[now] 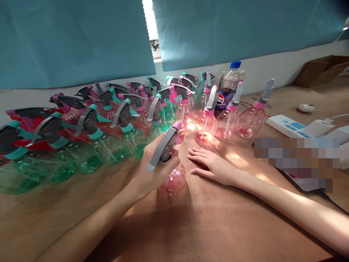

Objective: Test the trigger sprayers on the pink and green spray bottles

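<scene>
My left hand (pixel 156 160) is wrapped round the neck and grey trigger head of a pink spray bottle (pixel 173 180) that stands on the brown table (pixel 191 225). The bottle's pink nozzle points away from me. My right hand (pixel 211 163) lies flat on the table just right of that bottle, fingers stretched out and together, holding nothing. Three more pink spray bottles (pixel 230 116) stand in a row beyond my right hand.
Many green spray bottles (pixel 109 142) and pink ones crowd the left and back of the table. A Pepsi bottle (pixel 227 91) stands at the back. A white power strip (pixel 289 127), a small white object (pixel 305 107) and a cardboard box (pixel 319 71) are to the right.
</scene>
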The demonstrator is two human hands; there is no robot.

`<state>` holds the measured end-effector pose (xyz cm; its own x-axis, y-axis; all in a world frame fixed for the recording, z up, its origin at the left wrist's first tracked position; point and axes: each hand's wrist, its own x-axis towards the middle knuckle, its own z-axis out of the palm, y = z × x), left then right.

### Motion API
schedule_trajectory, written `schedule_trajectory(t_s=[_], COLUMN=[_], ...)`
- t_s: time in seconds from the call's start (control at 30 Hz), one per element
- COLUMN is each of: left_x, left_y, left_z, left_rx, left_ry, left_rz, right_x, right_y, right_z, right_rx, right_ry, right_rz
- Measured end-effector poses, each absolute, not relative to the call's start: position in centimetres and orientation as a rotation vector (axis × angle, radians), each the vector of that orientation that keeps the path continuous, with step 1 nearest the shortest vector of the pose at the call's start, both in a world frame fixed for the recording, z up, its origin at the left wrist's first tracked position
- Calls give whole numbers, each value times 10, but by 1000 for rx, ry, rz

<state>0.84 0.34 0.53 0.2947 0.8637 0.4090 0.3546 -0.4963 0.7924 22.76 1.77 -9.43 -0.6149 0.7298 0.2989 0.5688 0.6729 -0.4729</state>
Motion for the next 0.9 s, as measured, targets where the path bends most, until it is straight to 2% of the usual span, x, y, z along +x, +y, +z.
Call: schedule_trajectory(t_s=[0.9], left_x=[9], left_y=[1], left_z=[11], left_rx=[2045], left_ry=[1146], left_rz=[1161], right_x=[229], right_y=[19], right_z=[-96], right_rx=[-1009], right_ry=[-2433], right_rz=[489])
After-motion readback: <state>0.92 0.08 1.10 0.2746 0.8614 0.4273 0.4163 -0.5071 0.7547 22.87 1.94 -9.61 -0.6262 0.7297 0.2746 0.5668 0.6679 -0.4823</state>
